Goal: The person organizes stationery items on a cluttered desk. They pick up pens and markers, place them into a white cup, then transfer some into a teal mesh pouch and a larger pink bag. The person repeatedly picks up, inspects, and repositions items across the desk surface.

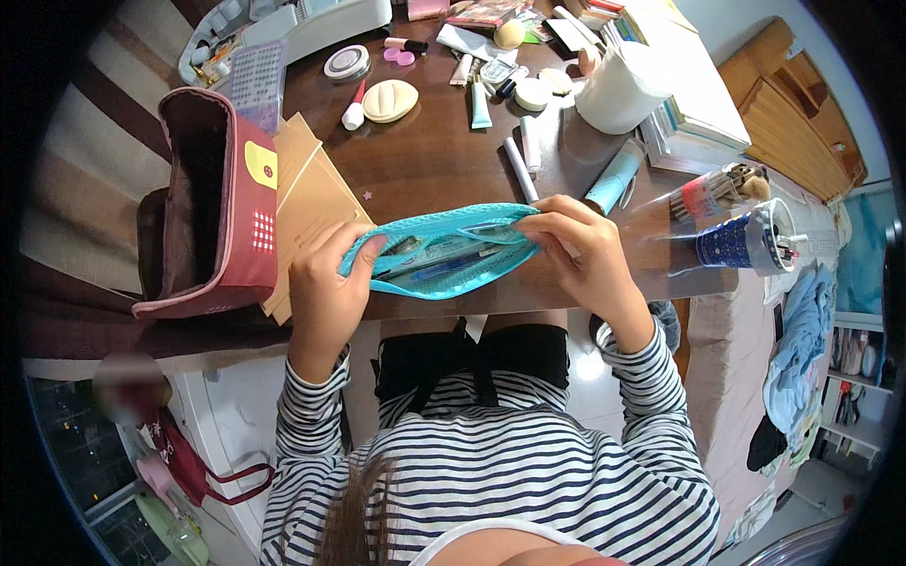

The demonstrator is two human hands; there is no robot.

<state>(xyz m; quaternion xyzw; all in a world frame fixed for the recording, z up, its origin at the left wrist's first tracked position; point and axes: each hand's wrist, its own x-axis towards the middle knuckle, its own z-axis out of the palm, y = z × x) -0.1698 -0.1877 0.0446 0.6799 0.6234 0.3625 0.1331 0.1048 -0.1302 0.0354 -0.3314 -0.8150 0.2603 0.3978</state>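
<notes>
A turquoise mesh zip pouch (pixel 456 286) spans the space between my hands at the table's front edge, its mouth spread apart. My left hand (pixel 329 279) grips its left end, thumb over the rim. On the right end, my right hand (pixel 580 247) pinches the rim near the corner. Inside lie pens (pixel 446 269) and other slim items, partly hidden by the mesh. Left of my left hand, a dark red fabric case (pixel 248 212) gapes beside tan envelopes or card sheets (pixel 304 170), which lie partly behind that hand.
Cosmetic tubes (pixel 522 170), a cream oval case (pixel 391 100) and a round compact (pixel 347 64) lie on the brown table (pixel 425 170). A white paper roll (pixel 616 92), a light-blue cylinder (pixel 614 177), a brush cup (pixel 701 194) and a blue cup (pixel 736 239) stand or lie right.
</notes>
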